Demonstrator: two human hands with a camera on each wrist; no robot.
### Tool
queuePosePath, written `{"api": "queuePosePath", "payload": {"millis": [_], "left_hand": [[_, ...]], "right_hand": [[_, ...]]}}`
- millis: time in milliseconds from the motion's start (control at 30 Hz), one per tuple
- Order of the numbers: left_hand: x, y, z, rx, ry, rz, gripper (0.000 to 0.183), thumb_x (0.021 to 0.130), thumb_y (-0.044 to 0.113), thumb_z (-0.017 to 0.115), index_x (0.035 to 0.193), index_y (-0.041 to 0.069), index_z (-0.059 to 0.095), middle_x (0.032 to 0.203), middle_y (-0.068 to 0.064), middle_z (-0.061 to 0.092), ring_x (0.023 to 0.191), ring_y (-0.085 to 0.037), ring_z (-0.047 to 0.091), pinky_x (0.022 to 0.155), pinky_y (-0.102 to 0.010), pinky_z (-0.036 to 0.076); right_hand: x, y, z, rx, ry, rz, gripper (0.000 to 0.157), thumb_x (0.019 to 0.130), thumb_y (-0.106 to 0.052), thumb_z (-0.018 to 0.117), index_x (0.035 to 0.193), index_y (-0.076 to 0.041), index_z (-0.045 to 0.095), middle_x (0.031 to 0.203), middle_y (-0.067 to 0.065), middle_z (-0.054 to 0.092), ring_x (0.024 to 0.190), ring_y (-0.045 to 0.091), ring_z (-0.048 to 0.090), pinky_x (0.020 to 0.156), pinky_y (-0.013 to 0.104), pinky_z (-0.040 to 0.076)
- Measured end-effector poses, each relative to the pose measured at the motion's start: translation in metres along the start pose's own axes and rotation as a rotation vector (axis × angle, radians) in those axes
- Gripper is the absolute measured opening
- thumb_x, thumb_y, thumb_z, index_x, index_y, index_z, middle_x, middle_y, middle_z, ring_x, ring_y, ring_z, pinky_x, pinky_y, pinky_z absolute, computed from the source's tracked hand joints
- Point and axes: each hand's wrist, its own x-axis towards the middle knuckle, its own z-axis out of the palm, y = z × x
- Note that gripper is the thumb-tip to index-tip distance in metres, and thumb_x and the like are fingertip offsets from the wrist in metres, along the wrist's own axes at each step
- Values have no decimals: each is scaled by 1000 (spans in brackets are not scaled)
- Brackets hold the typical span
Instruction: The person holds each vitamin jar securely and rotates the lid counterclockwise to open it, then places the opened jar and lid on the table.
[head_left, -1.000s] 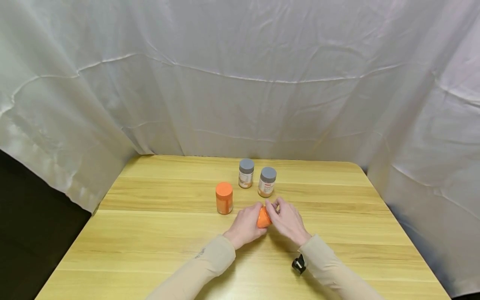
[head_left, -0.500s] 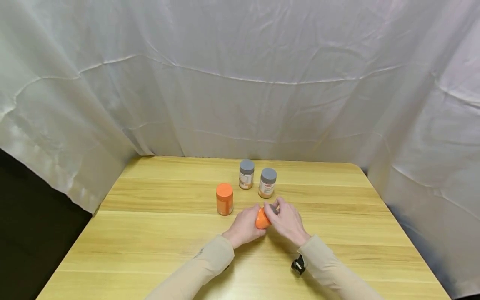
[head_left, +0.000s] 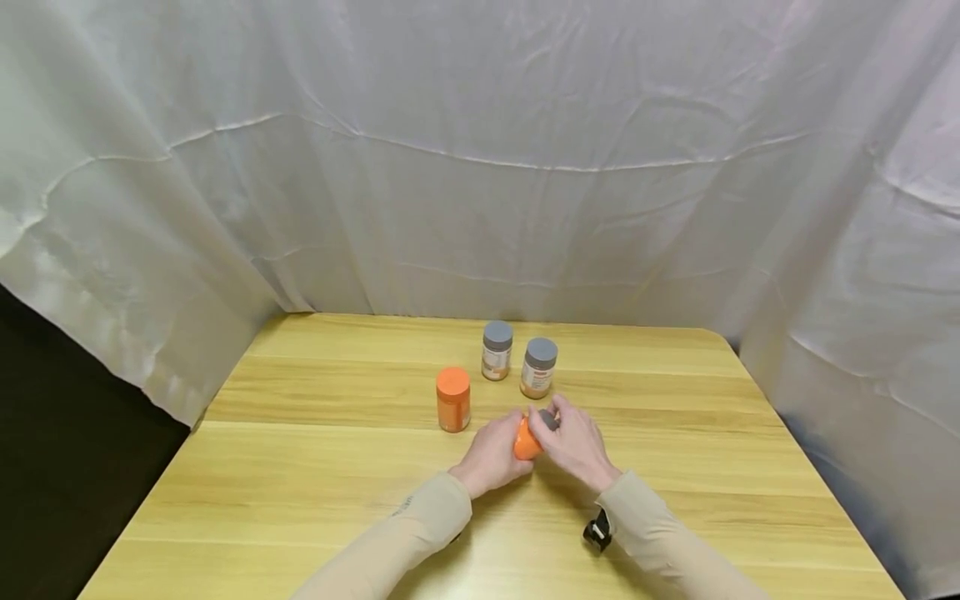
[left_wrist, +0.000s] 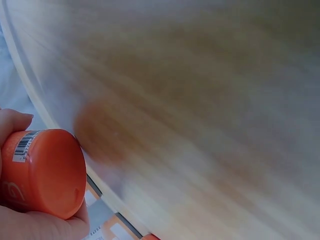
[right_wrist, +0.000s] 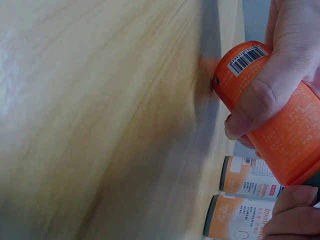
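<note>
My left hand (head_left: 491, 454) grips an orange jar (head_left: 527, 443) around its body, tilted so that its base faces toward me. Its smooth round base shows in the left wrist view, with a barcode label (left_wrist: 24, 146) on the side. At the jar's far end is a dark grey lid (head_left: 548, 419), which my right hand (head_left: 576, 446) holds between thumb and fingers. In the right wrist view, the right-hand fingers (right_wrist: 295, 212) curl at the lid's edge, hiding part of it.
Another orange jar (head_left: 453, 402) with an orange lid stands to the left. Two grey-lidded jars, the left one (head_left: 497, 350) and the right one (head_left: 538, 368), stand behind my hands. All are on a wooden table (head_left: 300, 467); a pale curtain (head_left: 480, 217) hangs around it.
The grey lid, hidden one second ago, now shows beside my right thumb as the right-hand fingers have shifted on it. Both arms stay nearly in place; the view has moved slightly.
</note>
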Motion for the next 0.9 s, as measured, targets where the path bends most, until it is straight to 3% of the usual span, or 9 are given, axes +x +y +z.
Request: {"api": "queuePosePath", "payload": {"millis": [267, 900], "left_hand": [[-1, -1, -1, 3, -4, 25, 49, 74, 15, 86, 114, 12, 57, 91, 3, 65, 80, -11, 62, 72, -26, 50], [3, 0, -5, 17, -50, 35, 51, 74, 17, 85, 116, 12, 57, 92, 3, 65, 81, -11, 61, 73, -26, 50]], "right_hand": [[0, 5, 1, 67, 12, -82, 28, 94, -34, 63, 80, -13, 50, 61, -4, 45, 55, 11, 43, 49, 23, 31], [3, 13, 2, 131, 31, -166, 26, 92, -27, 66, 77, -13, 49, 58, -7, 41, 52, 8, 41, 47, 21, 29]]}}
